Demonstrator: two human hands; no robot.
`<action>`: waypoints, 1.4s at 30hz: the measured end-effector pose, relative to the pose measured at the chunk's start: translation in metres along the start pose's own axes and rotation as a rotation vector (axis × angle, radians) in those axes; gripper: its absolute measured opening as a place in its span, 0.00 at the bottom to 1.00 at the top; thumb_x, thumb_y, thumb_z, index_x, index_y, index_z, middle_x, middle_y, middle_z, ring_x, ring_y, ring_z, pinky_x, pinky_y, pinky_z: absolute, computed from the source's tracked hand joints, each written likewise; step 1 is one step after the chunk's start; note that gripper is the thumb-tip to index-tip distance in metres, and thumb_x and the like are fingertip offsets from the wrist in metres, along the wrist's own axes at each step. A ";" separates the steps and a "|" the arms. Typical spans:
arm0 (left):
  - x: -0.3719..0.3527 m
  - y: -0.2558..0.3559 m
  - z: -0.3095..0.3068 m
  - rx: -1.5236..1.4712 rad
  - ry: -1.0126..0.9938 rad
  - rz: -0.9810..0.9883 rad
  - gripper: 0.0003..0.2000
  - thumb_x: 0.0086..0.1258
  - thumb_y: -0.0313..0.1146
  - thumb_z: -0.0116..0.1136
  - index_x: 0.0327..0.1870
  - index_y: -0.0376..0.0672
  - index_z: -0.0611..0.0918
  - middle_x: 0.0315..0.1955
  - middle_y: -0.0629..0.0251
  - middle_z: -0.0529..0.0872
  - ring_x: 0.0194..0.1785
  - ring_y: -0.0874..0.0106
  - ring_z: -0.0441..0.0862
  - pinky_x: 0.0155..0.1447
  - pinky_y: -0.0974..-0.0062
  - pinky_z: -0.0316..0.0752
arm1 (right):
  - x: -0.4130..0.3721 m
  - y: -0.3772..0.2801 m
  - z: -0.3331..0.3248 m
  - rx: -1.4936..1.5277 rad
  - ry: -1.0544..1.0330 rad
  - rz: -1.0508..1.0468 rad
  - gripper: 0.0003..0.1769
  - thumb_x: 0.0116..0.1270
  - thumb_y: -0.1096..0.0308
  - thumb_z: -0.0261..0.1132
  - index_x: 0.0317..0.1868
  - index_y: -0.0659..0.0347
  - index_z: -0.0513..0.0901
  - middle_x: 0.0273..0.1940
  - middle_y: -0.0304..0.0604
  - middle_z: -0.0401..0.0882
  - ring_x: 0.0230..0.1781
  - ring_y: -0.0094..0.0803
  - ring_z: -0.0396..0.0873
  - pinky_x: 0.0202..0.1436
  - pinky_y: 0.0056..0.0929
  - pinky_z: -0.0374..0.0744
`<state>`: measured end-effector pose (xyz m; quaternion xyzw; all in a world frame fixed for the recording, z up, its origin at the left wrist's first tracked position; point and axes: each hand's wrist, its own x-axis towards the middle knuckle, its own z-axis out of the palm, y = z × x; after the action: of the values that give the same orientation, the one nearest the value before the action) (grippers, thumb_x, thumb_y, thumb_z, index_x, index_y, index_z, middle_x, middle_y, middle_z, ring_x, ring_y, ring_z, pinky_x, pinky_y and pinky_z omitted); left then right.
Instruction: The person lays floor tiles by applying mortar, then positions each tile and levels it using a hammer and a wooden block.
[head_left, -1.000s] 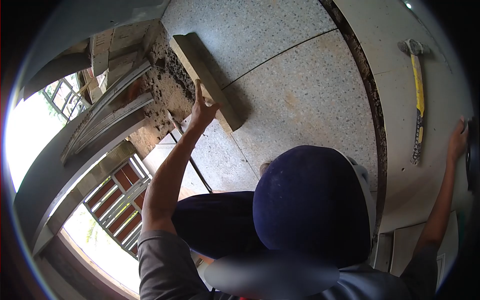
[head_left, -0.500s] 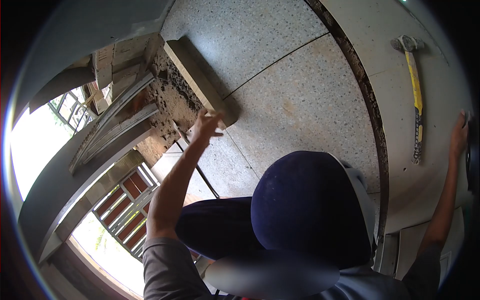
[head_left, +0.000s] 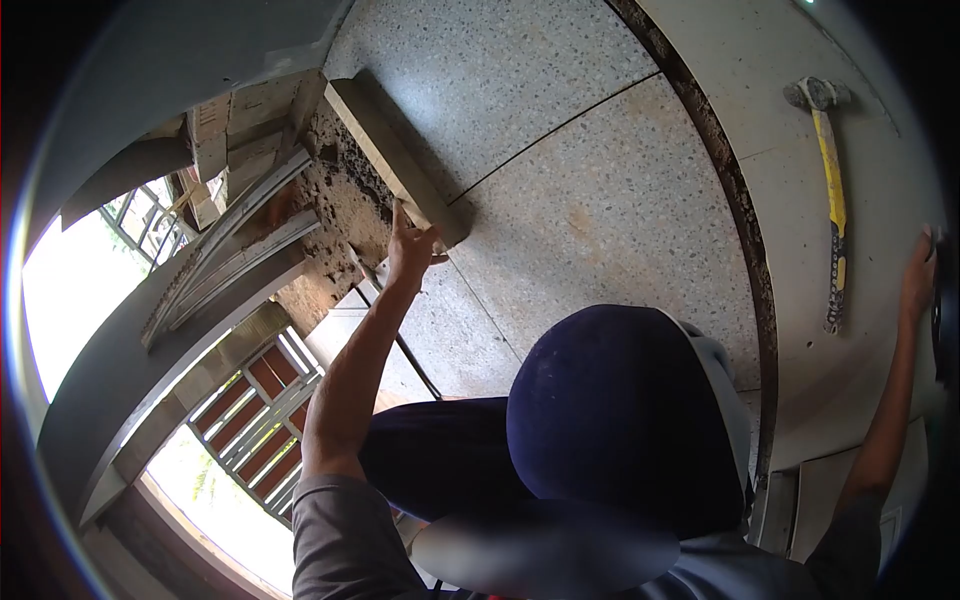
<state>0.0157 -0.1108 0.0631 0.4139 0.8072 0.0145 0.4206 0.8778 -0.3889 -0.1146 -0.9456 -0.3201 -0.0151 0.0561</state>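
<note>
A squared wooden beam (head_left: 385,150) lies at a slant across the edge of the speckled floor tiles (head_left: 600,190). My left hand (head_left: 411,252) is at its near end, fingers closed around the wood, one finger stretched along its side. At the far right edge of the view, my right hand (head_left: 917,278) is curled against a dark object (head_left: 941,325), which is cut off by the dark rim. What that object is, I cannot make out.
A hammer (head_left: 830,190) with a yellow and black handle lies on the plain floor at right. Rough soil (head_left: 345,190) borders the beam. A thin dark rod (head_left: 405,350) and pale metal strips (head_left: 240,230) are at left. A slatted gate (head_left: 260,415) stands beyond.
My left hand has moved from open beside the beam's end to closing on it. The beam has hardly shifted. My right hand stays at the right edge.
</note>
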 end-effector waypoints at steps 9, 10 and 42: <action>0.013 0.009 -0.006 -0.027 0.044 0.017 0.52 0.69 0.26 0.68 0.86 0.53 0.43 0.28 0.66 0.83 0.31 0.73 0.85 0.36 0.64 0.93 | 0.000 0.002 0.000 0.043 0.004 -0.043 0.45 0.77 0.29 0.46 0.76 0.58 0.73 0.74 0.51 0.73 0.76 0.50 0.69 0.77 0.39 0.66; 0.013 0.008 -0.005 -0.029 0.058 0.019 0.51 0.69 0.26 0.68 0.86 0.52 0.45 0.30 0.63 0.85 0.31 0.72 0.86 0.34 0.65 0.92 | -0.003 -0.007 -0.005 0.049 0.003 -0.022 0.45 0.77 0.29 0.46 0.75 0.59 0.73 0.74 0.51 0.74 0.76 0.50 0.69 0.77 0.39 0.66; 0.076 0.028 -0.032 -0.104 0.191 0.120 0.44 0.68 0.27 0.68 0.85 0.51 0.57 0.21 0.73 0.77 0.25 0.77 0.81 0.33 0.70 0.92 | -0.002 -0.003 0.002 -0.096 0.188 -0.126 0.45 0.77 0.29 0.47 0.77 0.58 0.71 0.75 0.51 0.72 0.76 0.52 0.69 0.78 0.44 0.66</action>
<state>-0.0111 -0.0306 0.0438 0.4357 0.8156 0.1208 0.3610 0.8743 -0.3877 -0.1166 -0.9196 -0.3710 -0.1227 0.0396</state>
